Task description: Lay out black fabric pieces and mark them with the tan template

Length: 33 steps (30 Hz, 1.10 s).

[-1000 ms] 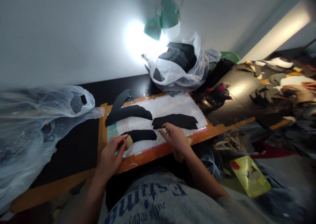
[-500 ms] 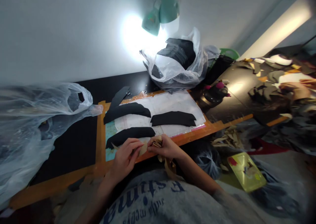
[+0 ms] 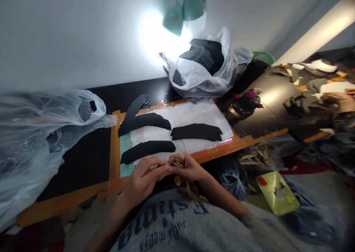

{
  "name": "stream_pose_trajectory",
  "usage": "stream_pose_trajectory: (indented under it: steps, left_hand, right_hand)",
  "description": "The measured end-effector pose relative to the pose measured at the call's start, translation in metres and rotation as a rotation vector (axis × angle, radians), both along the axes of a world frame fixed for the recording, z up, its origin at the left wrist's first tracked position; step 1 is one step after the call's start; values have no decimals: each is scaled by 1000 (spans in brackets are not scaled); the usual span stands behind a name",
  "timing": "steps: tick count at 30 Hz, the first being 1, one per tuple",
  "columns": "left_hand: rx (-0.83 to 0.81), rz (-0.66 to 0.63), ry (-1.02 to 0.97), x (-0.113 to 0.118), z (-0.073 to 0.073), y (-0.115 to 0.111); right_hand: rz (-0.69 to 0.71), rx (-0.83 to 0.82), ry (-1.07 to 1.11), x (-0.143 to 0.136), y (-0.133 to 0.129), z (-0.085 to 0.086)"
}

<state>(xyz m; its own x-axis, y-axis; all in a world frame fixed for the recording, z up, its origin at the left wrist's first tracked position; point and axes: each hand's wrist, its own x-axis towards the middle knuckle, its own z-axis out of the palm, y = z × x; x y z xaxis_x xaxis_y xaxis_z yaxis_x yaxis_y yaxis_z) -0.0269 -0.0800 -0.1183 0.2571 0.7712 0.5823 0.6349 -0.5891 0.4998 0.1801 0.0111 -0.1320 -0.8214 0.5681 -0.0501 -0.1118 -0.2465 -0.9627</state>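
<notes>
Just off the table's front edge, my right hand (image 3: pixel 190 167) is closed round a folded wad of tan paper-like strips (image 3: pixel 179 162), with more tan strip (image 3: pixel 191 189) hanging below it. My left hand (image 3: pixel 142 176) pinches a pale tan piece (image 3: pixel 162 176) close beside that wad, and its fingertips come up to the right fingers. Part of the pale piece is hidden by the fingers. Beyond the hands, curved black fabric-like pieces lie on the white sheet: one black piece (image 3: pixel 148 149) nearest the left hand, another (image 3: pixel 196 132) to the right, and a stack (image 3: pixel 145 122) behind.
A plastic bag (image 3: pixel 202 83) full of black pieces stands at the back under a green lamp (image 3: pixel 173 19). Another clear bag (image 3: pixel 36 133) covers the left side. A dark pot-like object (image 3: pixel 244 106) stands right. Further right, another person's hand (image 3: pixel 338 100) works among scraps.
My left hand has closed in on my right hand, and the pale piece between them shows less. The view has shifted slightly. The black pieces lie as before.
</notes>
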Motion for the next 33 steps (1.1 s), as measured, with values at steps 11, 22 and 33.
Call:
stream_pose_trajectory:
  steps: [11, 22, 33]
  left_hand:
    - [9, -45, 39, -1, 23, -3]
    - [-47, -48, -62, 2, 20, -7]
    - [-95, -27, -145, 4, 12, -7]
  right_hand:
    - [46, -98, 52, -9, -11, -7]
    - [40, -276, 122, -14, -21, -14]
    - [-109, -314, 119, -18, -29, -11]
